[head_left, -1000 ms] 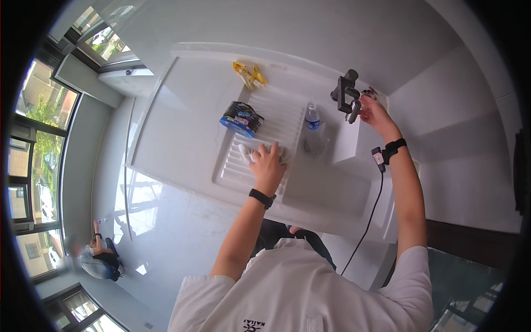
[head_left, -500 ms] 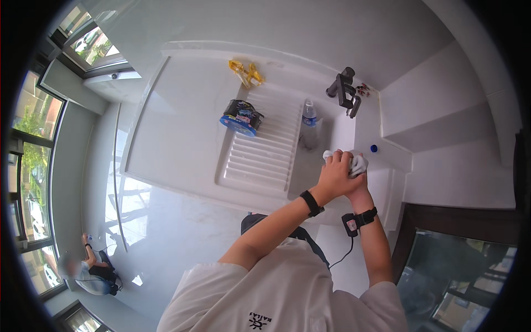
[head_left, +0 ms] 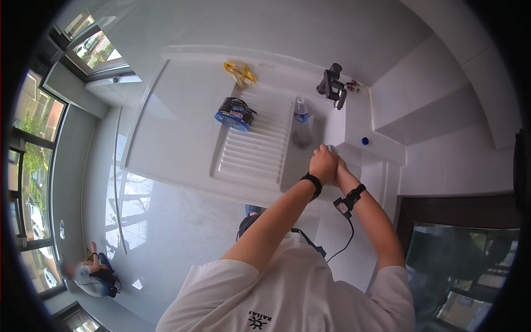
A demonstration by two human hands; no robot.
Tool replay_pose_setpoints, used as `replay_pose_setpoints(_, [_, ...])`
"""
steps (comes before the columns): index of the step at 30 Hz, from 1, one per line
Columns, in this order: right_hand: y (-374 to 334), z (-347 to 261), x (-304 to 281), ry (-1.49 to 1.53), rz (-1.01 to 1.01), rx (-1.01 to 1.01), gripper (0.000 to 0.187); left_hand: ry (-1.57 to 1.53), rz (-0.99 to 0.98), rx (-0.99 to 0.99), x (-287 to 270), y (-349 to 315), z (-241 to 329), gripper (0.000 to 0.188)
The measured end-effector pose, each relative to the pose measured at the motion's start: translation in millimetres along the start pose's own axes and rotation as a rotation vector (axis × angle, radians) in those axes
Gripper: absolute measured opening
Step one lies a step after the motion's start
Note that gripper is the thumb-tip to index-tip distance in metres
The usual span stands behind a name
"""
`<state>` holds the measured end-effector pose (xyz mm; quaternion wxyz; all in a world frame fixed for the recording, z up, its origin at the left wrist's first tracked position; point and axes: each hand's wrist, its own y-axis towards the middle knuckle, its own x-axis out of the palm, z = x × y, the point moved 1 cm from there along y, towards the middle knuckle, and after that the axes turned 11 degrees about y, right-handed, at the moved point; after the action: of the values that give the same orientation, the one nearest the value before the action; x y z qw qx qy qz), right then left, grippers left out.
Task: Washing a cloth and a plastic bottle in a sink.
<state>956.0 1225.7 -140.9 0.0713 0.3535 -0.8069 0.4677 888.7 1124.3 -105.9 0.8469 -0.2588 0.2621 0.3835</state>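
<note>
Above the sink basin [head_left: 327, 127], my left hand [head_left: 323, 165] and my right hand [head_left: 342, 174] are pressed together, both closed around a bunched white-grey cloth [head_left: 332, 149]. Only a small bit of the cloth shows past the fingers; the rest is hidden inside my grip. Beyond my hands, a clear plastic bottle [head_left: 301, 110] with a blue label is in the basin by its left side. On the ledge to the right sits a blue bottle cap [head_left: 365, 141], apart from my hands.
A dark grey faucet [head_left: 332, 86] rises at the back, with small red items [head_left: 352, 86] beside it. Left of the basin is a ribbed white washboard [head_left: 251, 157]. A black-and-blue package [head_left: 237, 114] and a crumpled yellow item [head_left: 240, 73] lie there. Another person [head_left: 94, 271] sits far left.
My hands have drawn closer together and turned around the cloth, which now shows much less. They are slightly nearer to me and left; the whole view has shifted a little.
</note>
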Motion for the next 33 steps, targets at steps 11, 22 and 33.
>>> replay_pose_setpoints(11, [34.9,23.6,-14.3,-0.346,-0.035,-0.156,0.054,0.06,-0.05,0.067,-13.2,0.2,-15.0,0.037])
replay_pose_setpoints(22, [-16.9,-16.6,27.8,-0.835,0.019,-0.42,0.043,-1.035,-0.403,-0.259,-3.2,25.1,-58.7,0.055])
replay_pose_setpoints(33, [22.6,-130.0,-60.9,-1.667,0.331,-1.043,0.034,-1.676,-0.562,-0.476,-32.8,-27.0,-62.6,0.045])
